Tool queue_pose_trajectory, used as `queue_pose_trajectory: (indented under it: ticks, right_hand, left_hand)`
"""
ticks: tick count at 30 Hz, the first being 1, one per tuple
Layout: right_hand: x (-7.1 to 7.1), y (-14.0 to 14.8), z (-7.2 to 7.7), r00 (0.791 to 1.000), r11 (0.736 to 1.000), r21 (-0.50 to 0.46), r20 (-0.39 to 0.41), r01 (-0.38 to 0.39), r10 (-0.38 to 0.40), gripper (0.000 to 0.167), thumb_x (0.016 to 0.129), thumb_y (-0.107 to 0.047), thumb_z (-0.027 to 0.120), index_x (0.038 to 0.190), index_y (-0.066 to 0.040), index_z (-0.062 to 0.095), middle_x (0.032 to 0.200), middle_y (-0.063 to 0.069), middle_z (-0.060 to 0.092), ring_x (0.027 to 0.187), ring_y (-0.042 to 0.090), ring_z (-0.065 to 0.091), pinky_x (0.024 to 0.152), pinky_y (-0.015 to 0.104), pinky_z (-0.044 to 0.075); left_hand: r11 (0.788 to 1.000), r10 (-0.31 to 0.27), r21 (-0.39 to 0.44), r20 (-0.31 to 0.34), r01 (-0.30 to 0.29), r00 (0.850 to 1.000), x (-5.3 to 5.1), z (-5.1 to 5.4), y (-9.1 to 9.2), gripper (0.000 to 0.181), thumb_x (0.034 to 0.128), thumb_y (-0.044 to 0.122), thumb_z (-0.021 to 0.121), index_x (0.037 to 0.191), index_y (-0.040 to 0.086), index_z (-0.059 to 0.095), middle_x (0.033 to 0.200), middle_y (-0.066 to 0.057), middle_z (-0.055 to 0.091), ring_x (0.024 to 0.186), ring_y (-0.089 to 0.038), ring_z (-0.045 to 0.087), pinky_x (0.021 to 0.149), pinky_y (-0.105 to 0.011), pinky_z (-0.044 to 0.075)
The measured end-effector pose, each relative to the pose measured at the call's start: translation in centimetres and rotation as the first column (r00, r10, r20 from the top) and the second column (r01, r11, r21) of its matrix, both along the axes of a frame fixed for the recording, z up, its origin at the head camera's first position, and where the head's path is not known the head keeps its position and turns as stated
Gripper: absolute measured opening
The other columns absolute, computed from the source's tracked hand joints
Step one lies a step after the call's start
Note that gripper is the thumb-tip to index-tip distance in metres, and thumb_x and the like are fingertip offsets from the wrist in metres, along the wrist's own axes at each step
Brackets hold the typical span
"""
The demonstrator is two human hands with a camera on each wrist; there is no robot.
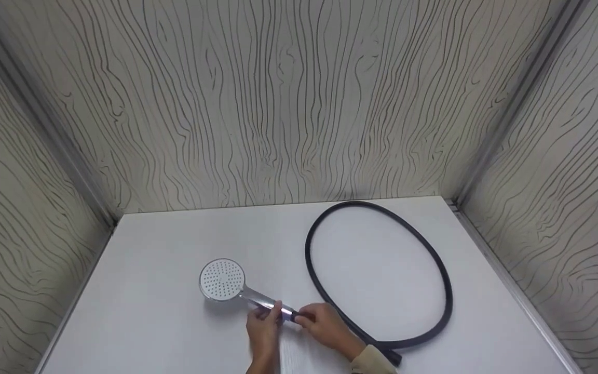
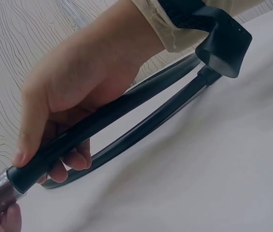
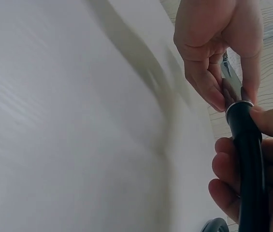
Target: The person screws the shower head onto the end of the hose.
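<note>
A chrome hand shower (image 1: 222, 280) with a round white nozzle face points up and left over the white table. My left hand (image 1: 264, 332) pinches the lower end of its handle (image 3: 230, 77) between thumb and fingers. Against that end sits the black collar (image 2: 27, 171) of a black shower hose (image 1: 449, 291). Thumb and fingers of my right hand (image 1: 327, 327) grip the hose at this collar. Collar and chrome meet with no gap visible; whether the thread is engaged is hidden.
The hose lies in a wide loop on the right half of the white table (image 1: 148, 291), its free end (image 1: 393, 357) near the front. Wood-patterned panels (image 1: 278, 104) rise at the back and both sides. A black strap mount (image 2: 228, 43) sits on the right wrist.
</note>
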State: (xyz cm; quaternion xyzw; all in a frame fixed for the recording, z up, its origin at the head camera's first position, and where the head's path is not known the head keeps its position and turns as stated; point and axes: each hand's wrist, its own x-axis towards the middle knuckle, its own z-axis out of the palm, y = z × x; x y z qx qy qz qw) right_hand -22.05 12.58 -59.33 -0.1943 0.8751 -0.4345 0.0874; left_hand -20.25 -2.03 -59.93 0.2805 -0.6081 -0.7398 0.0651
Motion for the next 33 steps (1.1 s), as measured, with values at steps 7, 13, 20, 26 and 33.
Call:
queue_pose_trajectory:
  ticks: [7,13,20,26,33]
  right_hand:
    - [0.5,-0.2,0.1,0.995,0.993,0.119,-0.102,0.012,0.000,0.015,0.086,-0.025,0.072,0.093,-0.011,0.074,0.079,-0.008,0.066,0.068,-0.003,0.050,0.061,0.016,0.044]
    - [0.7,-0.3,-0.1,0.986,0.986,0.158,-0.166,0.044,-0.017,0.015,0.081,-0.021,0.077,0.093,-0.013,0.072,0.078,-0.010,0.064,0.069,-0.004,0.051,0.060,0.015,0.045]
    - [0.7,-0.4,-0.3,0.979,0.985,0.163,-0.205,0.050,-0.016,0.013,0.082,-0.022,0.077,0.091,-0.014,0.072,0.077,-0.010,0.064,0.069,-0.005,0.050,0.060,0.015,0.046]
    - [0.7,-0.5,-0.6,0.973,0.987,0.155,-0.229,0.049,-0.012,0.014,0.081,-0.019,0.076,0.092,-0.012,0.073,0.078,-0.007,0.066,0.069,-0.004,0.053,0.060,0.015,0.048]
    - [0.8,-0.6,-0.6,0.969,0.983,0.173,-0.247,0.056,-0.011,0.013,0.081,-0.020,0.076,0.091,-0.012,0.073,0.077,-0.008,0.065,0.068,-0.004,0.053,0.060,0.015,0.048]
  left_hand:
    - [1.000,-0.004,0.010,0.039,0.003,0.999,0.0,-0.5,-0.1,0.051,0.0900,0.017,0.068,0.121,-0.012,0.041,0.106,-0.023,0.055,0.089,-0.022,0.068,0.086,-0.034,0.059]
    - [1.000,0.006,0.000,0.022,-0.006,1.000,0.0,-0.7,-0.2,0.048,0.0892,0.014,0.069,0.118,-0.013,0.043,0.100,-0.021,0.058,0.084,-0.019,0.068,0.083,-0.032,0.060]
    - [0.999,0.018,-0.036,0.028,-0.017,0.999,0.0,-1.2,-0.4,0.046,0.0863,0.016,0.072,0.113,-0.012,0.047,0.093,-0.017,0.060,0.078,-0.017,0.066,0.074,-0.028,0.060]
    - [0.993,0.004,-0.114,0.084,0.006,0.996,0.0,-1.4,-0.6,0.050,0.0863,0.025,0.073,0.113,-0.010,0.049,0.092,-0.017,0.063,0.077,-0.018,0.066,0.070,-0.028,0.055]
    - [0.987,0.017,-0.161,0.108,0.001,0.994,0.0,-1.6,-0.6,0.050,0.0849,0.026,0.074,0.112,-0.010,0.052,0.089,-0.016,0.063,0.077,-0.021,0.061,0.067,-0.026,0.046]
